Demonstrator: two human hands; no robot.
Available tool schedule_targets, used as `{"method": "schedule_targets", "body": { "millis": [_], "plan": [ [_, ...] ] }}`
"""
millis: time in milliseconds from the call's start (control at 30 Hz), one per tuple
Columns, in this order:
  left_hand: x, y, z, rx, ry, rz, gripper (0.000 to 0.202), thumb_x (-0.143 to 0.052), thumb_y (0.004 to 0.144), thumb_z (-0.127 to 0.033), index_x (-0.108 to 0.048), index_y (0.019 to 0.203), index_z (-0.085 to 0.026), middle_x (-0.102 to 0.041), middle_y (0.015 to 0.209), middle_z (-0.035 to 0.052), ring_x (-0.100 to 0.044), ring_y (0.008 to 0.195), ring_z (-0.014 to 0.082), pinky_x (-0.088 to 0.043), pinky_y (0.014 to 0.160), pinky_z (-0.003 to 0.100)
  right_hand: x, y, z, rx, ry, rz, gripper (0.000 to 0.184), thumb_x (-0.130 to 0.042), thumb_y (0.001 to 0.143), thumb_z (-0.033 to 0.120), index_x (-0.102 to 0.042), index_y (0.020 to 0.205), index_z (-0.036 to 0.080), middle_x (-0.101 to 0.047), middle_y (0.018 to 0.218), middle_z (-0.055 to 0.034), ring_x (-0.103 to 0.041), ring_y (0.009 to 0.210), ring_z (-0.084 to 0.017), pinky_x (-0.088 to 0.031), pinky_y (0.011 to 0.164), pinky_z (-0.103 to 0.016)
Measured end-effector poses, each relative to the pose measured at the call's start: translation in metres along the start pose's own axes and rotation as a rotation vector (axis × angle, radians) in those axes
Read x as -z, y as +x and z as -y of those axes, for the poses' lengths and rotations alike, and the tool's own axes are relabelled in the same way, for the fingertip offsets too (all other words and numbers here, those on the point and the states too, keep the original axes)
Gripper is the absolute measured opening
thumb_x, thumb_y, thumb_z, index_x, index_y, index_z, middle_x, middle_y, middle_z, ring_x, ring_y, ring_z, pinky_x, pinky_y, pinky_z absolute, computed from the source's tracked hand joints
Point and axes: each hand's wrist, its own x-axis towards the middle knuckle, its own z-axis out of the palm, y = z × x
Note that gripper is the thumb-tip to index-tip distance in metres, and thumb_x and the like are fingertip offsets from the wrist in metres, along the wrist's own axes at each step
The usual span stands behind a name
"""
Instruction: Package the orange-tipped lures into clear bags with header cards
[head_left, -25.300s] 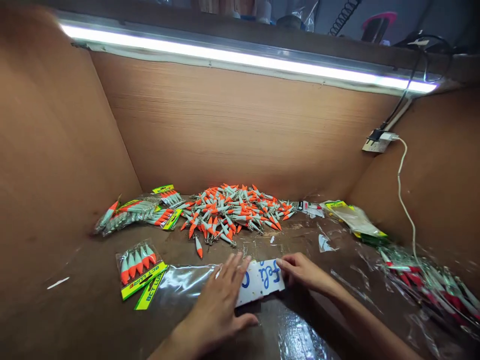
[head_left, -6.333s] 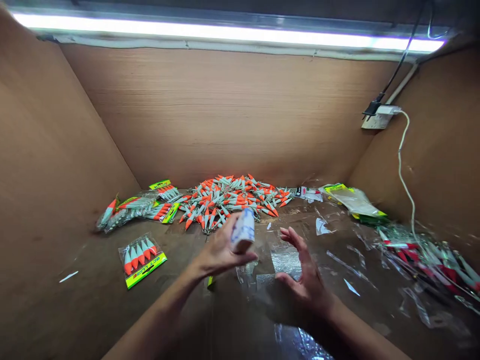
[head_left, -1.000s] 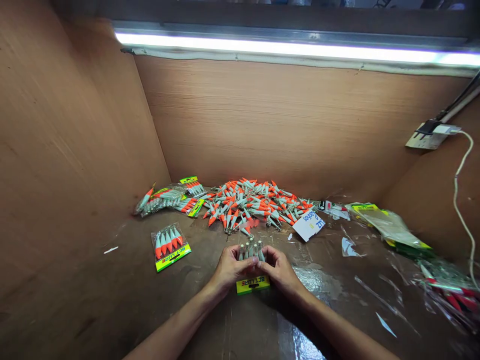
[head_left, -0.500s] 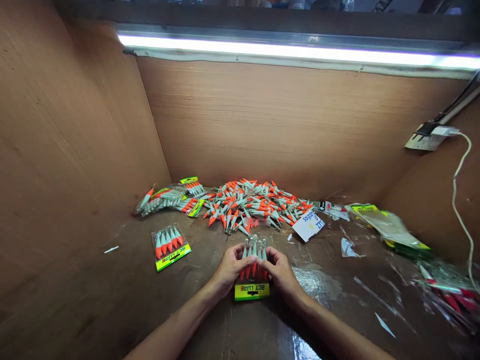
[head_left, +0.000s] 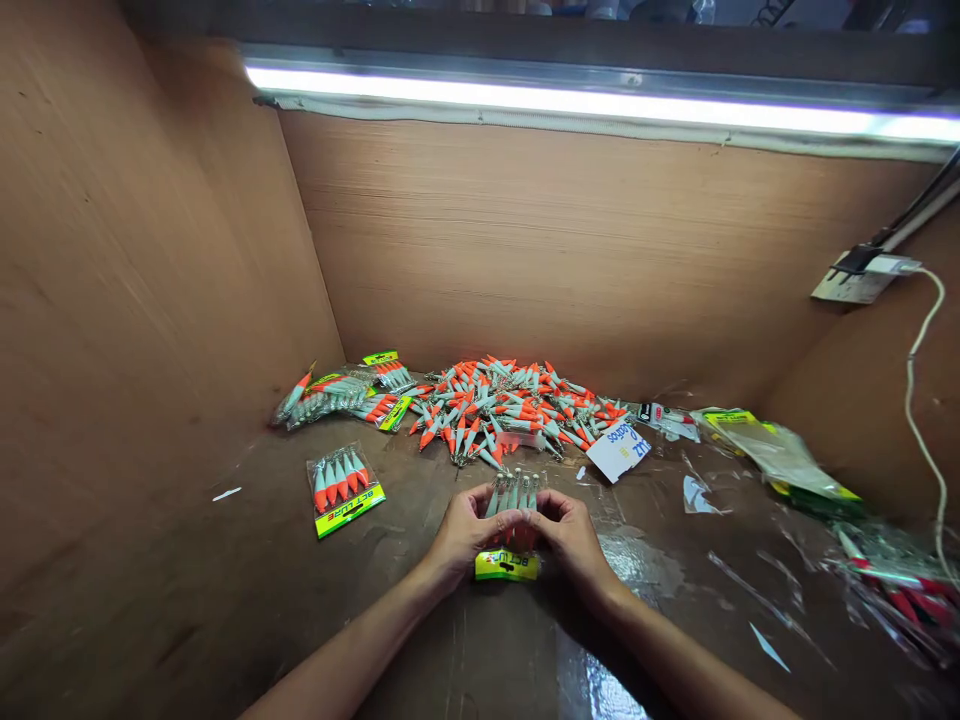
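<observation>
Both hands hold one pack of fishing lures (head_left: 507, 566) in front of me, with a yellow-green header card toward me. My left hand (head_left: 466, 530) grips its left side and my right hand (head_left: 564, 530) its right, thumbs meeting across the front. Several pale lures with orange-red ends stand side by side in it, hooks pointing away from me; my thumbs cover part of them. Just beyond lies a heap of loose orange-and-white lures (head_left: 480, 400). Another filled pack (head_left: 345, 488) lies flat to the left.
More filled packs (head_left: 337, 395) are stacked at the back left. A handwritten white card (head_left: 619, 452) leans by the heap. On the right lie empty bags with yellow cards (head_left: 780, 455), plastic scraps (head_left: 701, 495) and red-and-white lures in plastic (head_left: 907, 590). A power strip (head_left: 855, 280) hangs on the wall.
The pack has tipped in my hands, so its header card looks shorter and sits slightly higher. My thumbs have moved together across the lures. The view has shifted slightly.
</observation>
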Motion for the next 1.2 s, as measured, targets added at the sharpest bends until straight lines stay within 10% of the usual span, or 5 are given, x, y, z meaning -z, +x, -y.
{"method": "schedule_targets", "body": {
  "millis": [400, 600, 733, 1200],
  "plan": [
    [0.006, 0.001, 0.007, 0.001, 0.072, 0.075, 0.045, -0.082, 0.073, -0.047, -0.076, 0.096, -0.009, -0.076, 0.087, 0.0107, -0.069, 0.075, 0.0238, -0.051, 0.070, 0.030, 0.014, -0.003, 0.011, 0.019, -0.008, 0.112, 0.047, -0.074, 0.077, 0.055, -0.068, 0.104, 0.017, -0.072, 0.096, -0.0078, -0.067, 0.083, -0.025, -0.053, 0.075, -0.036],
    [-0.004, -0.001, 0.010, -0.047, 0.176, 0.105, 0.041, -0.084, 0.069, -0.046, -0.077, 0.088, -0.010, -0.075, 0.082, 0.0071, -0.067, 0.073, 0.0212, -0.047, 0.066, 0.026, 0.040, -0.020, 0.049, 0.485, -0.389, -0.222, 0.045, -0.064, 0.090, 0.036, -0.055, 0.132, 0.025, -0.061, 0.125, -0.0092, -0.060, 0.104, -0.024, -0.049, 0.092, -0.040],
    [-0.004, -0.001, 0.013, -0.083, 0.220, 0.096, 0.036, -0.084, 0.068, -0.042, -0.074, 0.083, -0.010, -0.073, 0.075, 0.0050, -0.064, 0.068, 0.0184, -0.044, 0.063, 0.024, 0.041, -0.027, 0.079, 0.774, -0.784, -0.018, 0.027, -0.059, 0.092, 0.022, -0.063, 0.118, 0.026, -0.066, 0.114, -0.0078, -0.058, 0.105, -0.025, -0.046, 0.093, -0.041],
    [0.000, 0.003, 0.016, -0.115, 0.175, 0.089, 0.039, -0.080, 0.072, -0.046, -0.071, 0.082, -0.010, -0.070, 0.071, 0.0049, -0.063, 0.065, 0.0180, -0.045, 0.062, 0.025, 0.030, -0.008, 0.086, 0.705, -0.997, 0.173, 0.020, -0.060, 0.095, 0.024, -0.073, 0.109, 0.026, -0.063, 0.094, -0.0066, -0.058, 0.090, -0.021, -0.048, 0.078, -0.033]
  ]
}}
